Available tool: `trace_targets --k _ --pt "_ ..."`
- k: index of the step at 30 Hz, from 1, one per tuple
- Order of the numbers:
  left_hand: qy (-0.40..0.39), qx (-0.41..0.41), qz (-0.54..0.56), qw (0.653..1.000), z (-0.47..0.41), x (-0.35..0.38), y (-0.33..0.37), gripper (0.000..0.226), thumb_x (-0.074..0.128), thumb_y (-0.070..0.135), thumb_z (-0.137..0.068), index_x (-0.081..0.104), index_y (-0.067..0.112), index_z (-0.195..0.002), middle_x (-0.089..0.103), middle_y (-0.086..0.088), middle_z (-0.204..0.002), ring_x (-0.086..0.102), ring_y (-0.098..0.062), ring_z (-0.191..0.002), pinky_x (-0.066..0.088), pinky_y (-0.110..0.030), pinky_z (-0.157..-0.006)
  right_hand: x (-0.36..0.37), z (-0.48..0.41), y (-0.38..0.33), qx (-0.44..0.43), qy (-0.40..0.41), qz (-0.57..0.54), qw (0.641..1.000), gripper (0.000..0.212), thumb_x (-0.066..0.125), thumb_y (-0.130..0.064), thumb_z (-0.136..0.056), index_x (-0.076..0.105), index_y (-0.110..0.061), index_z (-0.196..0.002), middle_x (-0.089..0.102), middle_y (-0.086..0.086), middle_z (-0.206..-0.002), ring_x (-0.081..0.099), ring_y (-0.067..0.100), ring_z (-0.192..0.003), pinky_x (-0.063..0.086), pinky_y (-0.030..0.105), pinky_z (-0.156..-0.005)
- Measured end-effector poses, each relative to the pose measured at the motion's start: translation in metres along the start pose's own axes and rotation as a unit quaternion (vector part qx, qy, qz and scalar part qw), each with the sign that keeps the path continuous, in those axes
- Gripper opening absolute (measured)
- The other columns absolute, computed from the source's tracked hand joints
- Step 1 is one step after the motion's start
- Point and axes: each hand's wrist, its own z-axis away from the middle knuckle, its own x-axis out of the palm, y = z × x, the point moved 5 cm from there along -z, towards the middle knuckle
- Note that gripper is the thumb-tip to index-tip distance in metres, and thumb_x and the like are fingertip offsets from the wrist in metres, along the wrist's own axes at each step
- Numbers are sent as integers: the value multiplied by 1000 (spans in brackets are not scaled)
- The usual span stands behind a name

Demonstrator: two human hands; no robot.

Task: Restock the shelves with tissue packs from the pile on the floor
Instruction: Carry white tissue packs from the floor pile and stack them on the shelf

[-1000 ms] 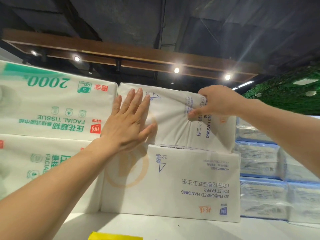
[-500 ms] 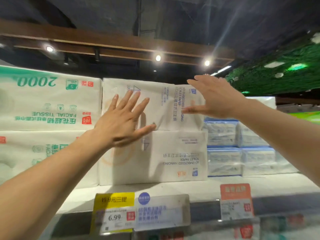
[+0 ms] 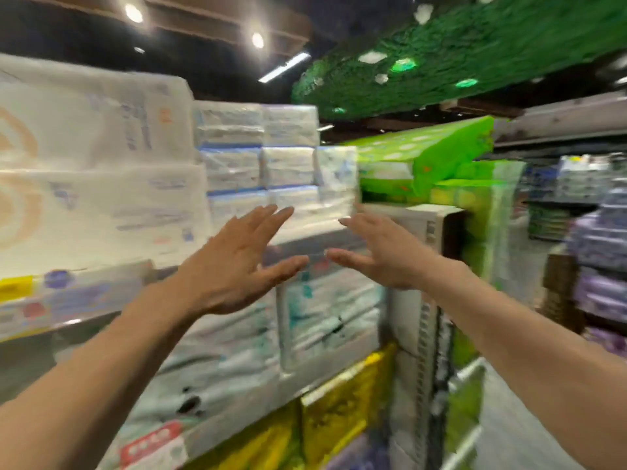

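Your left hand [image 3: 234, 262] and right hand [image 3: 383, 252] hover with fingers spread, holding nothing; the stacked white tissue packs [image 3: 101, 184] sit on the shelf [image 3: 88, 296] at ten o'clock.

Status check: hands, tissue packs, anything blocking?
Left hand open, empty, fingers spread. Right hand open, empty. Two white plastic-wrapped tissue packs with orange rings stacked on the shelf, neither hand touching. Nothing between hands and shelf; frame blurred.

The shelf [image 3: 312, 230] carries large white tissue packs [image 3: 101, 212], stacked two high at left. Smaller blue-banded packs [image 3: 234, 167] stand just beside them.
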Motion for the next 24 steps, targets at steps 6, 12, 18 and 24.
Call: trace_targets --k 6,12,18,24 --pt "-62 83 124 987 -19 146 173 101 23 90 -77 26 28 -157 29 -1 -163 26 -15 -149 13 -26 -121 -1 190 160 165 -58 -18 984 113 23 -95 -72 44 -17 -152 42 10 -158 35 24 -147 28 40 -122" --pt "-169 114 226 953 -55 278 366 119 17 101 -64 26 28 -157 29 0 -163 28 -15 -149 19 -31 -123 -35 386 301 340 -101 -12 935 91 39 -81 -86 37 -24 -156 32 3 -164 28 23 -151 24 40 -123" --pt "-239 193 258 916 -116 366 547 93 34 82 -81 18 34 -158 20 8 -166 24 -14 -150 20 -35 -122 -90 525 435 464 -83 26 881 84 41 -77 -90 38 -24 -155 32 2 -165 29 24 -151 25 45 -123" --pt "-279 302 297 861 -199 463 719 103 28 94 -72 19 37 -157 22 9 -165 27 -15 -148 28 -38 -120 -133 633 568 585 -59 49 808 109 26 -96 -74 44 -21 -152 40 4 -160 33 23 -149 30 48 -120"
